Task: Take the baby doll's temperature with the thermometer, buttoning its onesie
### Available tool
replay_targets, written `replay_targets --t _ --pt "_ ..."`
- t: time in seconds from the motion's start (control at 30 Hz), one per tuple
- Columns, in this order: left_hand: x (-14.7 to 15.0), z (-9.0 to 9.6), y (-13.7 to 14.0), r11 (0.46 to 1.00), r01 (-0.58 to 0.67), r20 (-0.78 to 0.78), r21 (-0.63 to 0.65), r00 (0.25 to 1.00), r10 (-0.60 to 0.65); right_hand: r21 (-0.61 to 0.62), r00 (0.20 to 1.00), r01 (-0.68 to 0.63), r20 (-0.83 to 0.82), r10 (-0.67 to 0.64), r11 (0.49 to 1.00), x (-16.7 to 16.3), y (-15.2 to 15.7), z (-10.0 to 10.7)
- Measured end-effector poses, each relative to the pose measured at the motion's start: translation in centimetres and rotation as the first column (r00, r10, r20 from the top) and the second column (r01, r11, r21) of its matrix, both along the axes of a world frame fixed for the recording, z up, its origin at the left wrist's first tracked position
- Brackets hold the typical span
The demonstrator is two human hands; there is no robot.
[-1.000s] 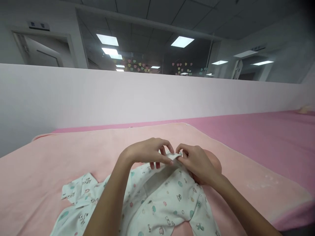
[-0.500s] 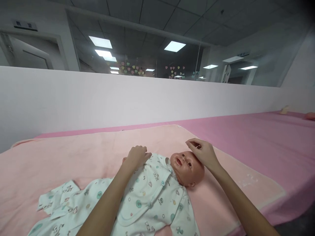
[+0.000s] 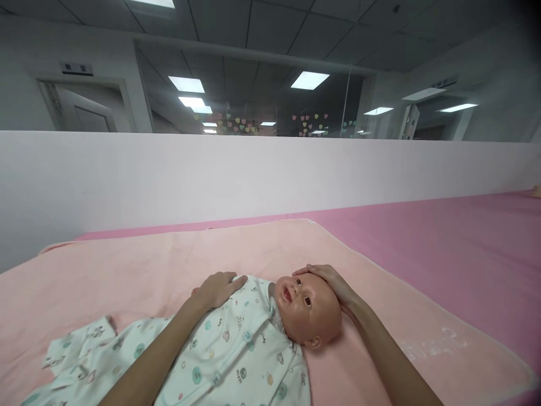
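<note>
Hands (image 3: 218, 290) (image 3: 328, 279) on doll (image 3: 310, 313), far blanket edge (image 3: 253, 229) well apart

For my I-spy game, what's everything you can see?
doll: 1, brown, on blanket
clothes: 1 outfit, printed white, on doll
blanket: 1, peach, under doll
surface: 1, pink, under blanket
low wall: 1, white, behind
window: 1, dark, above wall
hearts: many, multicoloured, at window
lights: several, white, above wall
ceiling: 1, grey, overhead
doors: at least 2, pale, left and right
unclear object: 1, beige, right edge
left hand: 1, on clothes
right hand: 1, on doll's head
</note>
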State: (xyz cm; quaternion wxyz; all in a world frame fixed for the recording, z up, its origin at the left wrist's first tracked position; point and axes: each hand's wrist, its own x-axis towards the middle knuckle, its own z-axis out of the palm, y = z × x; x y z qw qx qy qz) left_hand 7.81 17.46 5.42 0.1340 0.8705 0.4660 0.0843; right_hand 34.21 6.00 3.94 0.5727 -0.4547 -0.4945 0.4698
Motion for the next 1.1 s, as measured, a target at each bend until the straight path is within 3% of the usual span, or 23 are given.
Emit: replay_targets --t 0.1,0.27,0.53,0.6,0.7,0.8,1.1 --pt "0.1 -0.2 0.3 0.999 0.004 0.010 -0.031 1.000 -0.003 -0.029 0.990 0.100 -0.097 -0.102 0.995 0.1 0.2 -0.4" --pt "0.3 -0.1 0.1 0.997 -0.045 -0.008 -0.063 0.999 0.044 -0.264 0.930 0.251 -0.201 -0.308 0.931 0.5 0.9 -1.7" --pt "0.2 -0.3 -0.1 0.997 -0.042 -0.023 -0.057 0.999 0.041 -0.321 0.893 0.269 -0.271 -0.360 0.908 1.3 1.4 -2.9" --pt "0.1 -0.5 -0.1 0.998 -0.045 -0.031 -0.054 0.999 0.043 -0.310 0.882 0.242 -0.324 -0.342 0.919 1.2 1.2 -2.6" --pt "0.0 -0.7 -0.1 0.998 -0.054 -0.052 -0.044 0.997 0.052 -0.245 0.924 0.086 -0.342 -0.169 0.966 0.9 0.6 -2.1" --pt "0.0 -0.6 -0.3 0.997 -0.065 -0.074 -0.047 0.995 0.061 -0.205 0.957 -0.033 -0.287 -0.028 0.978 0.5 0.1 -1.8" --pt "0.0 -0.9 -0.2 0.991 -0.131 -0.051 -0.010 0.990 0.130 -0.201 0.896 0.082 -0.414 -0.161 0.976 1.0 0.6 -2.9"
